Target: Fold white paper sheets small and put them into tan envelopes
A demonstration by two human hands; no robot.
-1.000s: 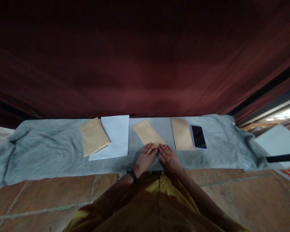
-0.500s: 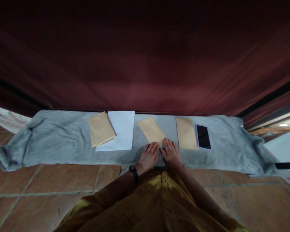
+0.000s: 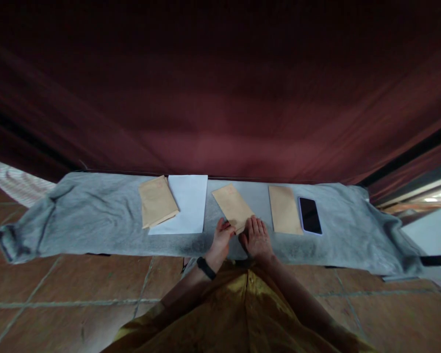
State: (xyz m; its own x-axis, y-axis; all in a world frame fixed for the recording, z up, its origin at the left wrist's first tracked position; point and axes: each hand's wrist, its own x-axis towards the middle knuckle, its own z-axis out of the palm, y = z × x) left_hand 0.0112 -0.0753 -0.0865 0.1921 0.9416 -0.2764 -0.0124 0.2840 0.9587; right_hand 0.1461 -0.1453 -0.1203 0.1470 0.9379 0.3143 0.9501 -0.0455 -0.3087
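Note:
A brown paper envelope point(image 3: 232, 203) lies slanted on the grey cloth in the middle, with faint reddish print at its far end. My left hand point(image 3: 221, 240), a dark band on its wrist, is turned on its side and pinches the envelope's near left corner, the fingers partly under the paper. Flat on the near right corner rests my right hand point(image 3: 257, 238), its fingers stretched out and pressing the paper. The envelope's near edge is partly hidden by both hands.
Left of it, a stack of brown envelopes point(image 3: 157, 201) overlaps a white sheet of paper point(image 3: 191, 206). On the right lie another brown envelope point(image 3: 284, 211) and a phone point(image 3: 310, 215). The grey cloth point(image 3: 103, 215) covers a narrow bench before a dark red fabric wall point(image 3: 220, 122).
My left hand has turned from lying flat on the envelope to gripping its near left corner from the side. My right hand stays flat on the right corner. The view has tilted slightly.

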